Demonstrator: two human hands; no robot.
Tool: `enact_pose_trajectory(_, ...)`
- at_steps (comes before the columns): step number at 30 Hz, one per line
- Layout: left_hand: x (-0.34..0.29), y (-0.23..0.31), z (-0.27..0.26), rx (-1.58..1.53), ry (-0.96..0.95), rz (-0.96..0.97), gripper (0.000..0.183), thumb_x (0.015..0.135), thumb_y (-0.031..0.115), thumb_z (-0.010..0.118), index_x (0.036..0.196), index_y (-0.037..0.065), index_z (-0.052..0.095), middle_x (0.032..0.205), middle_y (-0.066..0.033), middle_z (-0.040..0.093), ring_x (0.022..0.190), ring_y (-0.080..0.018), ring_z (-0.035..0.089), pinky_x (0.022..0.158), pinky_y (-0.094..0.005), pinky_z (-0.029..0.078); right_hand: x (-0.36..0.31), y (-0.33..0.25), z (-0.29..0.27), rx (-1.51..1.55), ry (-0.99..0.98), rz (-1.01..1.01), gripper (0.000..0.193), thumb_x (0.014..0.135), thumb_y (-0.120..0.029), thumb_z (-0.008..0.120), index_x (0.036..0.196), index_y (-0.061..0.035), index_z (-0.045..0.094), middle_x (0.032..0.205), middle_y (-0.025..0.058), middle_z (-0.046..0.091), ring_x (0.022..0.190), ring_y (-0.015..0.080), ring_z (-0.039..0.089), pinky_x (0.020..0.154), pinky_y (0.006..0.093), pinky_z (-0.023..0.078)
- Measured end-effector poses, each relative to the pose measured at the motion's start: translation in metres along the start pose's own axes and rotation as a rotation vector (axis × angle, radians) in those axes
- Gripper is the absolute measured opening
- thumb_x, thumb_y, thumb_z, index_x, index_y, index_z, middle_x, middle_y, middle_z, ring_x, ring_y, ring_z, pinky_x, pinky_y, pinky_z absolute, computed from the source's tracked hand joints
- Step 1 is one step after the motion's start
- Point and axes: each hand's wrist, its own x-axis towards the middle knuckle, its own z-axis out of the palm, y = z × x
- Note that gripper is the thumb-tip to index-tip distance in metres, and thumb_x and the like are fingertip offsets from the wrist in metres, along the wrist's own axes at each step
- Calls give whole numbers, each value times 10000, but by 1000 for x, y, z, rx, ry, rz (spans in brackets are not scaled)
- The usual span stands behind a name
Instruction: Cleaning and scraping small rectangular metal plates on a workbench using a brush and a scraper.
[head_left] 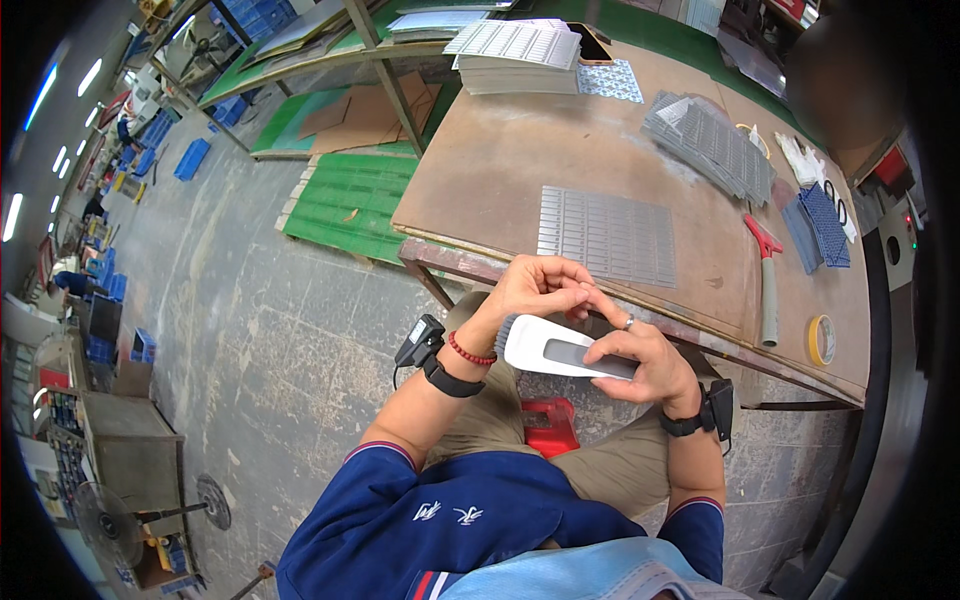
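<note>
In my right hand (655, 362) is a white brush (535, 346) with a grey grip panel and dark bristles, held sideways over my lap with the bristles pointing left. My left hand (545, 290) is closed in a pinch, its fingertips meeting the outstretched index finger of my right hand. Whatever lies between those fingertips, if anything, is too small to make out. Just beyond my hands, a thin grey metal sheet (608, 237) with rows of small cut-out shapes lies flat near the table's front edge.
On the brown table (470, 190) are a stack of patterned sheets (518, 75), a phone (590, 45), fanned grey sheets (710, 148), a red-and-grey hand tool (768, 285), a yellow tape roll (822, 340) and a blue basket (825, 225). A red stool (550, 428) shows between my legs.
</note>
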Motion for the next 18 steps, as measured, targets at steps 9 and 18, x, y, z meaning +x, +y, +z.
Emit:
enact_pose_trajectory(9, -1, -4, -3, -3, 28, -4, 193, 910, 47, 667, 1082, -41, 667, 884, -85, 722, 761, -111, 690, 681, -225, 566, -1, 5, 1, 39, 17, 26, 323, 669, -31, 756, 985, -74, 700, 1520, 298, 341, 1277, 362, 548, 978, 332, 461)
enact_pose_trajectory(18, 2, 2, -10, 148, -11, -89, 208, 853, 43, 741, 1032, -33, 668, 887, -97, 723, 748, -109, 678, 671, -224, 554, -1, 2, 2, 84, -14, 85, 305, 664, -38, 766, 960, -64, 697, 1496, 311, 375, 997, 268, 672, 795, 304, 508)
